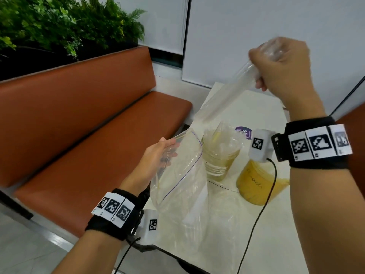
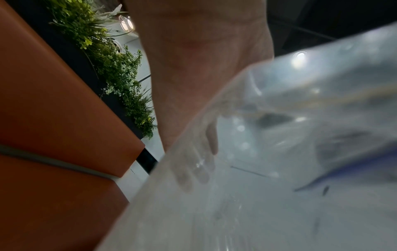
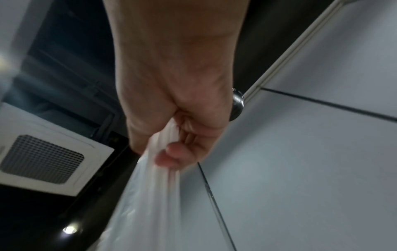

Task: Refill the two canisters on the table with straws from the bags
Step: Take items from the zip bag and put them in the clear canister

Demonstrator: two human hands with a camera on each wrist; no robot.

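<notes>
Two canisters stand on the pale table (image 1: 264, 109): a clear jar (image 1: 219, 161) with yellowish contents and clear plastic at its mouth, and a yellow canister (image 1: 254, 186) with handwriting to its right. My right hand (image 1: 276, 64) is raised high, its fist gripping the bunched end of a clear plastic bag (image 1: 227, 95) that hangs down toward the clear jar. In the right wrist view my right hand (image 3: 171, 152) has its fingers curled round the bag (image 3: 154, 195). My left hand (image 1: 164, 153) holds a clear zip bag (image 1: 183, 175) with a blue seal line left of the jar. Its fingers (image 2: 193, 166) show through the plastic (image 2: 279, 169). No straws show plainly.
An orange padded bench (image 1: 88, 125) runs along the table's left side, with green plants (image 1: 59, 26) behind it. A purple sticker or lid (image 1: 244, 132) lies behind the jar. Black cables (image 1: 256, 214) trail from both wristbands across the table's near part. White wall panels stand behind.
</notes>
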